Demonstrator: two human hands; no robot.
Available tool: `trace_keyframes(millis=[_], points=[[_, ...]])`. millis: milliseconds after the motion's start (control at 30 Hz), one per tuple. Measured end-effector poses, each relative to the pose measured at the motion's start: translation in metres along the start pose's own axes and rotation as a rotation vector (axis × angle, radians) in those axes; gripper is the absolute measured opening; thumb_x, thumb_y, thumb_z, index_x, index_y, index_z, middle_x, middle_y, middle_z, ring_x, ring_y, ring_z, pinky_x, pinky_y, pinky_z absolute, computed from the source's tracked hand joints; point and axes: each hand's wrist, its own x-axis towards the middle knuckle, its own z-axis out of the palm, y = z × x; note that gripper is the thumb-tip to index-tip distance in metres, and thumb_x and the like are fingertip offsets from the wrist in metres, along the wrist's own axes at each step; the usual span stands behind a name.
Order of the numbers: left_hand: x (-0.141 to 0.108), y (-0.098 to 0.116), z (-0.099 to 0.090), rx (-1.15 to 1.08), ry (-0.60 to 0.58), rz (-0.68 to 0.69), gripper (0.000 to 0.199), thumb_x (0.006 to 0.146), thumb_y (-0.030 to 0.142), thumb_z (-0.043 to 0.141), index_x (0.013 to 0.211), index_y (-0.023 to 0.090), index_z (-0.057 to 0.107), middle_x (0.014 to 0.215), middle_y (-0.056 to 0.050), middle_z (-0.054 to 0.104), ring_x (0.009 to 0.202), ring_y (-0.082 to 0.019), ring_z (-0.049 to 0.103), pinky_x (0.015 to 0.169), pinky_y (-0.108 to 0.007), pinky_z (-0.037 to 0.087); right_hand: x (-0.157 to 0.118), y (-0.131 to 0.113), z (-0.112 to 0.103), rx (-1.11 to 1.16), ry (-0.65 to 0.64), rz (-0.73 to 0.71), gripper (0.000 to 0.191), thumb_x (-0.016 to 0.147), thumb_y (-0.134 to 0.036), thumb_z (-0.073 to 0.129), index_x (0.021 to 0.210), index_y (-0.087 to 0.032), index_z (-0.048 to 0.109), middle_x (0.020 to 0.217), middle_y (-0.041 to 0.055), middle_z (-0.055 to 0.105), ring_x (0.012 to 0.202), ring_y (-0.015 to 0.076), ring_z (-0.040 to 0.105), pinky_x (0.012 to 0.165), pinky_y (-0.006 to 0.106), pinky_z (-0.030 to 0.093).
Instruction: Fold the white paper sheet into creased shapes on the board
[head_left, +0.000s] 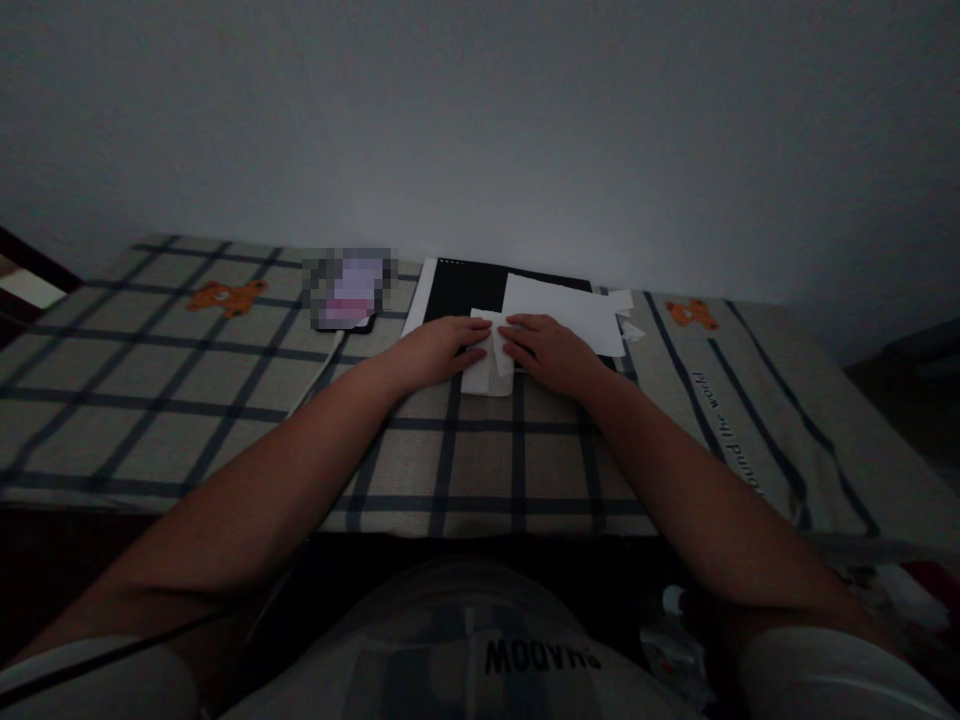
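A small piece of folded white paper [491, 378] lies at the table's middle, its flaps meeting near the centre and its lower part overhanging onto the checked cloth. From the left, my left hand [439, 350] holds it, fingertips on its upper left part and thumb lower down. My right hand [551, 352] grips it from the other side, fingers and thumb on the right flap. The fingertips of both hands nearly meet. Behind them is a black flat item with a white edge strip [469, 285], partly covered by a larger white sheet [566, 310].
A phone [356, 290], its screen blurred out, lies to the left with a white cable [319, 370]. Torn paper scraps [630, 330] are right of the sheet. The checked tablecloth [480, 465] with orange bear prints reaches a plain wall [480, 130].
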Motion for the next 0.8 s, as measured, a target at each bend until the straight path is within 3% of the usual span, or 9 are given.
trace_keyframes(millis=[300, 600, 800], points=[[-0.001, 0.0024, -0.0027, 0.008, -0.002, -0.006, 0.047, 0.105, 0.036, 0.041, 0.14, 0.013, 0.063, 0.153, -0.012, 0.055, 0.14, -0.025, 0.053, 0.12, -0.04, 0.038, 0.0009, -0.0026, -0.0033, -0.018, -0.025, 0.02, 0.047, 0.106, -0.037, 0.04, 0.141, -0.017, 0.064, 0.151, 0.0137, 0.057, 0.137, 0.0304, 0.053, 0.115, 0.052, 0.042], [-0.0006, 0.0013, -0.0019, -0.007, -0.004, -0.035, 0.05, 0.104, 0.038, 0.043, 0.142, 0.011, 0.06, 0.153, -0.013, 0.055, 0.141, -0.024, 0.052, 0.12, -0.037, 0.037, 0.0015, -0.0038, -0.005, -0.022, -0.034, 0.014, 0.047, 0.106, -0.035, 0.041, 0.142, -0.013, 0.062, 0.149, 0.0137, 0.059, 0.137, 0.0291, 0.053, 0.116, 0.048, 0.042], [0.0006, -0.0023, 0.0005, -0.009, 0.009, -0.022, 0.049, 0.103, 0.04, 0.042, 0.142, 0.016, 0.061, 0.153, -0.011, 0.056, 0.14, -0.025, 0.053, 0.12, -0.039, 0.038, 0.0021, -0.005, -0.0036, -0.02, -0.046, 0.017, 0.048, 0.106, -0.034, 0.04, 0.144, -0.013, 0.06, 0.151, 0.0152, 0.057, 0.139, 0.0299, 0.052, 0.117, 0.05, 0.04]])
